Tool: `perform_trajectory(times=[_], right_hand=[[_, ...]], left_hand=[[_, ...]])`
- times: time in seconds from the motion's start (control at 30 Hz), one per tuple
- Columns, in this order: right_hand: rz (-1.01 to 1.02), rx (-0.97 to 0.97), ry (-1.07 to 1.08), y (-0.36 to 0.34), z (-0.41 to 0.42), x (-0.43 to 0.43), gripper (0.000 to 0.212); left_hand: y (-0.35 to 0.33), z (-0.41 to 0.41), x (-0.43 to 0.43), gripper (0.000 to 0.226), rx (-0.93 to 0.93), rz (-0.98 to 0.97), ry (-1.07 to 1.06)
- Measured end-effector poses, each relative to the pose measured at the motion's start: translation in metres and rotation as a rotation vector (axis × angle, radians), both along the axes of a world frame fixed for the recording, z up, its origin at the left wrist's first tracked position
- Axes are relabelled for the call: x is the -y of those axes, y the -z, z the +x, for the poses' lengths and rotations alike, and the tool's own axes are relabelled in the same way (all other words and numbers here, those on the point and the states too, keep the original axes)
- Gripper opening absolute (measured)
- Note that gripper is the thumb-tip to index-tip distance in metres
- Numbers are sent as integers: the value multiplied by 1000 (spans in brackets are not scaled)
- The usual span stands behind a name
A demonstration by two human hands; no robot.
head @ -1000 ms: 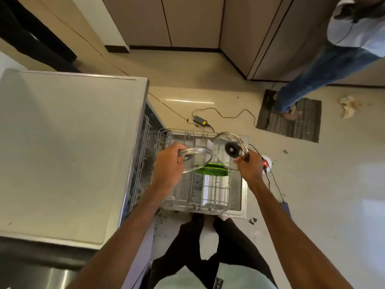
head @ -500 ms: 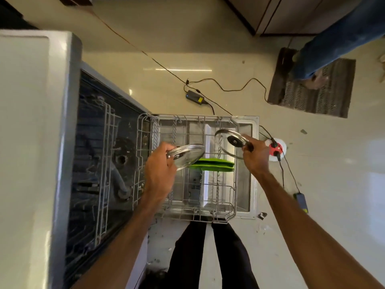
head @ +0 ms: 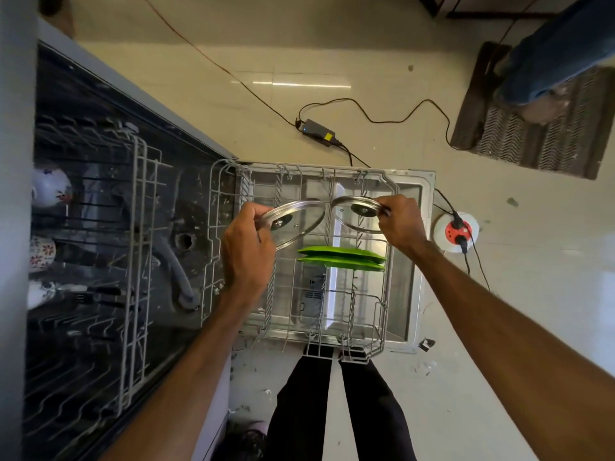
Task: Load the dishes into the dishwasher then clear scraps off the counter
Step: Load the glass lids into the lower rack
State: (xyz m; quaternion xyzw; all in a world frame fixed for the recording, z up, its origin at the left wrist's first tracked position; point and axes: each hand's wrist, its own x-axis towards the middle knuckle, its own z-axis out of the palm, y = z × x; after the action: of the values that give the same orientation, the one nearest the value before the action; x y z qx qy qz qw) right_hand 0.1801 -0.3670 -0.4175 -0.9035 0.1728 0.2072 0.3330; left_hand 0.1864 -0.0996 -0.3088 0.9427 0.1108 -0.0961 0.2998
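Note:
I hold two glass pot lids with steel rims over the pulled-out lower rack (head: 386, 294) of the open dishwasher. My left hand (head: 248, 251) grips the left lid (head: 299, 224) by its rim; the lid tilts. My right hand (head: 401, 224) pinches the right lid (head: 356, 216) at its rim, above the rack's far right part. Two green plates (head: 342, 259) stand on edge in the rack just below the lids. The upper rack (head: 139, 261) sits inside the machine with patterned cups (head: 50, 188) at its left.
A power adapter (head: 317, 131) and cables lie on the floor beyond the dishwasher door (head: 422, 261). A white and red socket (head: 457, 231) sits right of the door. Another person's leg (head: 549, 61) stands on a dark mat (head: 532, 128) at the top right. My legs stand below the rack.
My view has tipped further down over the dishwasher. Both hands carried the lids lower and closer together, now just above the green plates.

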Motion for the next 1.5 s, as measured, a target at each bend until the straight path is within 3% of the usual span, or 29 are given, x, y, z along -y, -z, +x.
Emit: perform_trajectory(times=[0.17,0.63,1.03,1.5], right_hand=[[37,-36,-151,6,17,0,26],[-106,-108,-448,36,35,-30,13],[-262,-78,-579,55,16,-36,49],[-429,-35,-825,71,5,-54,56]], left_hand=[[9,7,-6,21,17,-17,-75],[22,4,-25,22,35,-39,-103],[30,0,-26,21,18,-59,-108],[33,7,-26,21,19,-70,-96]])
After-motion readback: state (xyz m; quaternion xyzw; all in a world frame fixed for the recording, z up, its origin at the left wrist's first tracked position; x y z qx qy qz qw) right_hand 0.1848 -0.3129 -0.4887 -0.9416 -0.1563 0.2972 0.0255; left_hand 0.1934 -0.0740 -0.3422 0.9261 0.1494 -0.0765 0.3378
